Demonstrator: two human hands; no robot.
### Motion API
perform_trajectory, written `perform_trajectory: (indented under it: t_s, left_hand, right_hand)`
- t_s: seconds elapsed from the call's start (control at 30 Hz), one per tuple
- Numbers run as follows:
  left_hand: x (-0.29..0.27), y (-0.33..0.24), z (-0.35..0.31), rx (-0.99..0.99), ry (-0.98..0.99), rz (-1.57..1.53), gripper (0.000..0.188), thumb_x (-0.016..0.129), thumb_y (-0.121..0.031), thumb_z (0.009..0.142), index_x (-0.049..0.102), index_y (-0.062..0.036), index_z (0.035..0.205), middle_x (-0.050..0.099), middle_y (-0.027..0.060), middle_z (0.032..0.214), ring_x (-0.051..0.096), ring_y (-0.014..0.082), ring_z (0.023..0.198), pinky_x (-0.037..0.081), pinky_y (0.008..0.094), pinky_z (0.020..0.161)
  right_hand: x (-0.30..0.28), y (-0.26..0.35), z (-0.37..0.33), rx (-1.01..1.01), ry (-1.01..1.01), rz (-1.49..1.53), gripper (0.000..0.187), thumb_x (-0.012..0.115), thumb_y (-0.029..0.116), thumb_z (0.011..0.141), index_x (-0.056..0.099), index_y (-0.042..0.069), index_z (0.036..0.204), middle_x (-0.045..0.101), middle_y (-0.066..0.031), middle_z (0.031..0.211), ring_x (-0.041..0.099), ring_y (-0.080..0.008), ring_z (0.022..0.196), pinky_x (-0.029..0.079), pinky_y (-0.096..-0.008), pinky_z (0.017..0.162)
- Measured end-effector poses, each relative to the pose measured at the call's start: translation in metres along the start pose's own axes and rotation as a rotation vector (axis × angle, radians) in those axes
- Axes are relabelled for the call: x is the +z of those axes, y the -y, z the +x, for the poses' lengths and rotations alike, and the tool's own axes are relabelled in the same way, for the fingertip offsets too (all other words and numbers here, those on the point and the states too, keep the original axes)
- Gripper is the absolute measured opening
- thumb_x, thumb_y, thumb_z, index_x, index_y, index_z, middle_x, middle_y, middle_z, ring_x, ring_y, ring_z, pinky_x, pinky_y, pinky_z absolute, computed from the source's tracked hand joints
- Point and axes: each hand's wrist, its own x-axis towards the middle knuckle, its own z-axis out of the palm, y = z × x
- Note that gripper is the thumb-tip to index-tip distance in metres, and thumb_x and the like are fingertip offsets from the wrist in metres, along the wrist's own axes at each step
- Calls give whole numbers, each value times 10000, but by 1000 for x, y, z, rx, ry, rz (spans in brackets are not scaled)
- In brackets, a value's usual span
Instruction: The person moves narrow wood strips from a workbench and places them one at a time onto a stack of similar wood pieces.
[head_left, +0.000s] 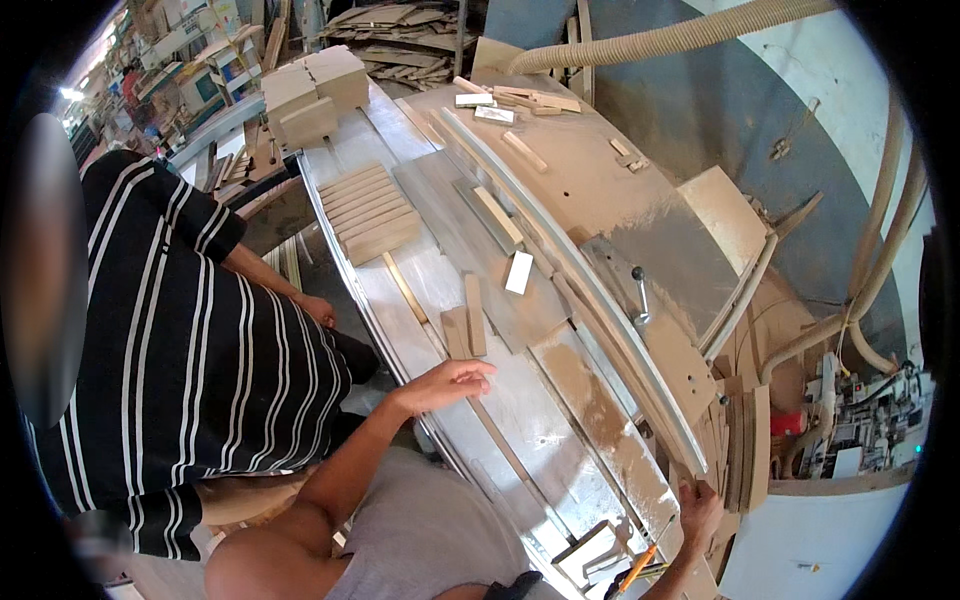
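My left hand [447, 387] is held over the saw's metal table [520, 420], fingers loosely stretched and apart, with nothing in them. Just beyond its fingertips two short wooden blocks, one upright [474, 315] and one flatter [456, 332], stand side by side. At the near right, my right hand [701, 512] has its fingers curled at the near end of the long fence [600, 300], a wooden strip with a pale metal edge. Part of that grip is hidden. Close to this hand lie an orange pencil-like tool [637, 568] and a pale bracket-shaped piece [588, 550].
A row of wooden blocks [365, 215] and stacked boards [315, 85] stand farther along the table. Offcuts [525, 98], a crank handle [640, 295] and sawdust lie beyond the fence. A person in a striped shirt [190, 330] stands at left. A ribbed hose [670, 35] crosses above.
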Motion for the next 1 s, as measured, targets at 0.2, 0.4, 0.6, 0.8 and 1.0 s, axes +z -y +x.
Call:
perform_trajectory:
  t_s: [0.2,0.4,0.6,0.8,1.0]
  left_hand:
    - [-10,7,1,10,1,-73,377,522,-173,1004,499,-15,1346,636,70,1061,582,138,966,466,294,904]
    - [-20,15,0,-2,-10,-91,390,525,-171,1003,492,-21,1361,631,60,1061,578,138,970,462,295,909]
    - [-32,11,1,-54,-25,-83,404,533,-189,1001,490,-30,1370,628,56,1074,578,141,990,459,300,921]
    - [-42,-17,-2,-120,-77,-43,404,523,-221,1007,496,-39,1367,633,79,1122,584,169,1064,443,306,976]
    - [-62,-14,-1,-86,-73,-54,414,520,-227,1008,485,-41,1376,633,89,1129,586,180,1075,450,312,976]
  right_hand:
    - [0,31,26,-101,-32,-18,311,724,348,787,679,41,779,645,-181,698,638,-408,674,484,-478,580]
    - [1,62,62,-169,-25,-5,336,709,372,799,668,39,782,650,-176,723,632,-409,695,489,-485,615]
    - [1,84,95,-234,-53,-40,324,713,314,799,625,10,735,619,-208,682,613,-435,669,463,-497,592]
    - [4,136,136,-350,-81,-54,343,699,334,811,633,5,736,623,-239,721,613,-450,710,469,-509,615]
    - [-5,189,181,-315,56,-100,371,672,401,827,663,32,793,658,-216,778,641,-428,777,505,-511,672]
